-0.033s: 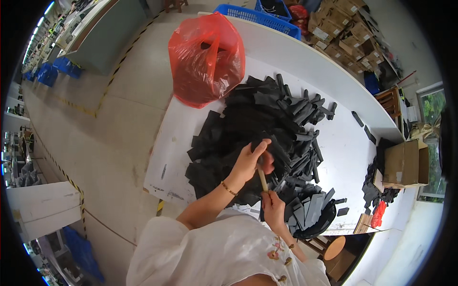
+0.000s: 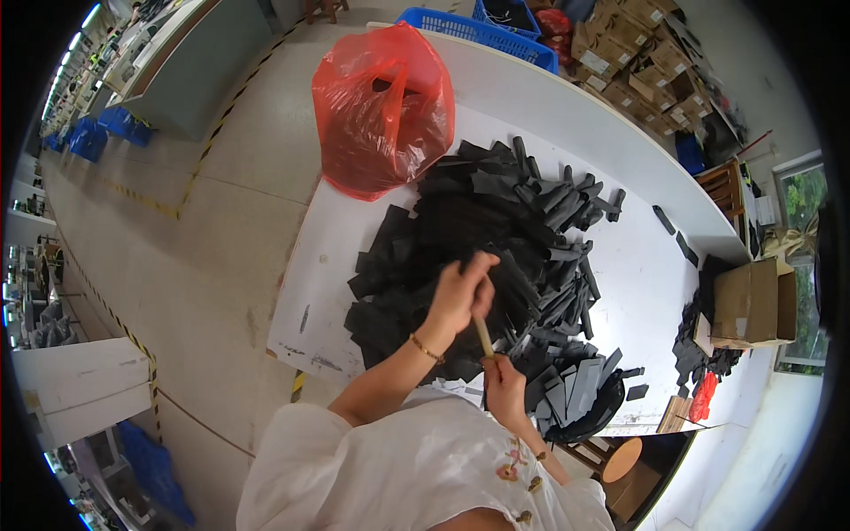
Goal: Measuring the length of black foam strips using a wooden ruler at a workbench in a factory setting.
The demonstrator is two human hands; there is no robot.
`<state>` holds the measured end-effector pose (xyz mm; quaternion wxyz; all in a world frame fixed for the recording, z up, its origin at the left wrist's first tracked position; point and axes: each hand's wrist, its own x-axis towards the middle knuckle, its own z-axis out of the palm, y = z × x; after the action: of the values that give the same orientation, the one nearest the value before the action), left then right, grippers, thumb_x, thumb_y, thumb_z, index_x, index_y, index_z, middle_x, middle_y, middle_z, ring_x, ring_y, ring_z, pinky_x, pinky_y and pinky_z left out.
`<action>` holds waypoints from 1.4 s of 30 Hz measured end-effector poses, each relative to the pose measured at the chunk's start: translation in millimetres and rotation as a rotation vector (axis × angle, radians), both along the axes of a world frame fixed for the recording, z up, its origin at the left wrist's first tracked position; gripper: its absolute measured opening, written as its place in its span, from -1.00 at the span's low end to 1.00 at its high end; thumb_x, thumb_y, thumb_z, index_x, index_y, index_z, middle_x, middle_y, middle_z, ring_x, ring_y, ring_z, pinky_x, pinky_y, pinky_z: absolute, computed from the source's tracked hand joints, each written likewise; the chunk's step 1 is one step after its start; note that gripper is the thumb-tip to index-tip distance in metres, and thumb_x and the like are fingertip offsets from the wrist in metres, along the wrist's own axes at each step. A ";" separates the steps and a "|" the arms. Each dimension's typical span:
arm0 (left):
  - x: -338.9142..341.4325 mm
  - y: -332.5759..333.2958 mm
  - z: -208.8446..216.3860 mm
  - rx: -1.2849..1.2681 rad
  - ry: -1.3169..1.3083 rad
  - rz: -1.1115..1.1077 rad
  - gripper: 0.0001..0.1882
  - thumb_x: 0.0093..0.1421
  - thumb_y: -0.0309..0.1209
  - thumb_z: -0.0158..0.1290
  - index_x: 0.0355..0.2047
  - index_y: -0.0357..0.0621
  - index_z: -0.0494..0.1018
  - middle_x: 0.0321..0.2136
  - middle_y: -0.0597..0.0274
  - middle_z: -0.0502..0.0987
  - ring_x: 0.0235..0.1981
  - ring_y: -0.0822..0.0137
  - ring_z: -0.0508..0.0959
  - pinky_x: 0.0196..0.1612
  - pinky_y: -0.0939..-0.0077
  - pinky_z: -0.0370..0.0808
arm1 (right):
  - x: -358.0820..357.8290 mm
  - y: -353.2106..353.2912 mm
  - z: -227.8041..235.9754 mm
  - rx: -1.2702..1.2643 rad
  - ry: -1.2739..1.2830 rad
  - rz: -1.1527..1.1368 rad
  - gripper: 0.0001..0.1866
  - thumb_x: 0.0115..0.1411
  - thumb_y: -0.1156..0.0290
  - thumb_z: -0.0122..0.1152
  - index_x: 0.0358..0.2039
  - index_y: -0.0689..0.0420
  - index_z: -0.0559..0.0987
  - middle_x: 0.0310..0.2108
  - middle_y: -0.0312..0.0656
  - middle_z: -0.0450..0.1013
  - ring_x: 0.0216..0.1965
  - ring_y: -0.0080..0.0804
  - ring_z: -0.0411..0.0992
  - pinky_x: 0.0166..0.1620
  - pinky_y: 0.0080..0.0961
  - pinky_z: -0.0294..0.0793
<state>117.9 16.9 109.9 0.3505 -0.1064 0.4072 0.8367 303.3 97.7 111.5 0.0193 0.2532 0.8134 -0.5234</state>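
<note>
Workshop, pale floor (image 2: 239, 230) marked with yellow-and-black tape (image 2: 212, 133); your white table (image 2: 305, 292) is edged at its far side by a raised white panel (image 2: 637, 133); blue crates (image 2: 478, 40) and piled cardboard boxes (image 2: 620, 44) lie beyond that panel; a red plastic bag (image 2: 381, 115), knotted-looking and bulging, sits at the table's far left; an opened carton (image 2: 744, 305) stands toward the right.

A heap of black strips (image 2: 434, 217) covers the middle of the table, beneath your hands and on past them; flatter grey strips (image 2: 580, 389) lie to the right of your right hand (image 2: 506, 389), beside a curved black item (image 2: 606, 411).

The pale stick (image 2: 483, 336) is between your hands, slanting up and slightly left over the heap; your right hand is closed around its lower end; your left hand (image 2: 462, 294) is bent over its upper end, back of the hand upward; whether those fingers grip the stick, cannot tell, as the hand itself hides the contact.
</note>
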 end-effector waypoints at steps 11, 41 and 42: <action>-41.4 -14.3 -40.4 0.381 -0.224 0.312 -0.70 0.38 -0.16 -0.12 -0.27 -0.11 0.46 -0.80 0.52 0.18 -0.88 0.64 0.09 -0.79 0.71 0.03 | 33.6 36.6 3.7 0.456 0.184 0.130 -0.76 0.00 0.41 0.42 -0.55 0.17 0.48 -0.79 -0.18 0.32 -0.79 -0.31 0.34 -0.63 -0.48 0.33; -30.1 31.2 4.6 -0.331 0.735 -0.412 -0.88 0.27 -0.44 0.01 -0.35 -0.24 0.48 -0.58 0.31 0.49 -0.66 0.55 0.43 -0.54 0.67 0.42 | -141.9 265.6 22.2 0.600 0.267 -0.668 -0.64 0.35 0.12 -0.01 -0.23 0.21 0.51 -0.54 -0.12 0.45 -0.50 -0.27 0.40 -0.37 -0.36 0.37; -62.1 42.5 -8.5 -0.476 0.934 -0.289 -0.86 0.20 -0.45 0.12 -0.25 -0.24 0.50 -0.50 0.30 0.51 -0.56 0.54 0.47 -0.45 0.65 0.44 | -136.9 280.1 13.3 0.652 0.095 -0.599 -0.64 0.35 0.10 -0.04 -0.19 0.16 0.50 -0.52 -0.04 0.47 -0.46 -0.13 0.44 -0.36 -0.28 0.38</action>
<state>55.8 59.4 101.4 0.2099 0.2571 0.7084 0.6230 166.4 377.8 124.8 -0.2515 0.4459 0.8267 -0.2333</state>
